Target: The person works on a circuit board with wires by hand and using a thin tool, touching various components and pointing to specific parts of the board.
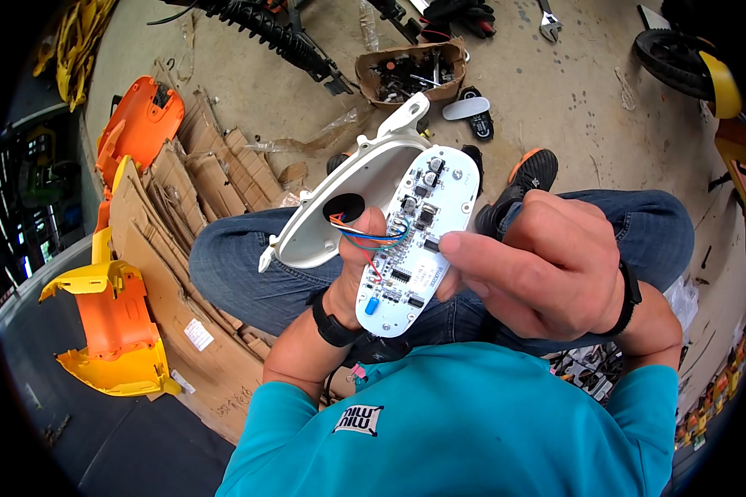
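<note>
A white oval circuit board with black chips, capacitors and a blue component lies tilted over my lap. My left hand grips it from the left and below, with a fingertip showing at its right edge. Coloured wires run from the board into a dark round hole in a white plastic housing, which stands open behind the board. My right hand is closed, its index finger and thumb close together at the board's right edge. The fingertip touches or covers a spot beside a black component; whether anything is pinched there is hidden.
Flattened cardboard and orange-yellow plastic covers lie to the left. Ahead, a carton of small metal parts stands near a shock absorber. An adjustable wrench lies far off; a wheel is at far right.
</note>
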Available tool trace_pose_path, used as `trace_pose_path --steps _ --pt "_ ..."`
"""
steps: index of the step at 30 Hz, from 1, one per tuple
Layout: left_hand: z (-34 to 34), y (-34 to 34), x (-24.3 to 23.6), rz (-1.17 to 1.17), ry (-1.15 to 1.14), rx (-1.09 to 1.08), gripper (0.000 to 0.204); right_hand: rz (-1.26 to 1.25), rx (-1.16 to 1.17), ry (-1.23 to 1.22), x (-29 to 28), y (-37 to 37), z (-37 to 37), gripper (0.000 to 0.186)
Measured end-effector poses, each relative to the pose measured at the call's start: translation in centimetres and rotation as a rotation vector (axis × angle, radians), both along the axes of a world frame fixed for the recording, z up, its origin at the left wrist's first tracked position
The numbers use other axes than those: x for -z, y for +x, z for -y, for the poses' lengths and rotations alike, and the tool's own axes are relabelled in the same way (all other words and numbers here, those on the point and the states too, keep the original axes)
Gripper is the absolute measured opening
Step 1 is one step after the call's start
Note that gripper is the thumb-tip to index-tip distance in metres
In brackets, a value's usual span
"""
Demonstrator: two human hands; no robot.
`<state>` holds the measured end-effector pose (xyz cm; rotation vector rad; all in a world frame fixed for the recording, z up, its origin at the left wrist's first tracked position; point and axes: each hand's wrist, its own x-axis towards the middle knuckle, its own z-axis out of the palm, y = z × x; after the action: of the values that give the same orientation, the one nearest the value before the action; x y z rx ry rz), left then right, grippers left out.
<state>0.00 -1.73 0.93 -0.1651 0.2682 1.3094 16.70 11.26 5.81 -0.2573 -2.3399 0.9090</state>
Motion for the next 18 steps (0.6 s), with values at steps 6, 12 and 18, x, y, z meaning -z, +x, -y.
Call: trace_pose_path --steps 6,12,18 --pt "-0.5 0.0 -1.0 0.065 0.024 -0.006 0.089 -0.003 -0.003 -0.003 -0.1 0.0 0.0 0.042" --pt "-1.2 0.3 -1.0 -0.088 -0.059 0.018 0.069 0.058 0.075 -0.055 0.2 -0.4 0.0 0.038" --pt "-1.7 0.2 -0.3 -0.118 -0.081 0.043 0.061 0.14 0.107 -0.103 1.0 -0.8 -0.1 0.032"
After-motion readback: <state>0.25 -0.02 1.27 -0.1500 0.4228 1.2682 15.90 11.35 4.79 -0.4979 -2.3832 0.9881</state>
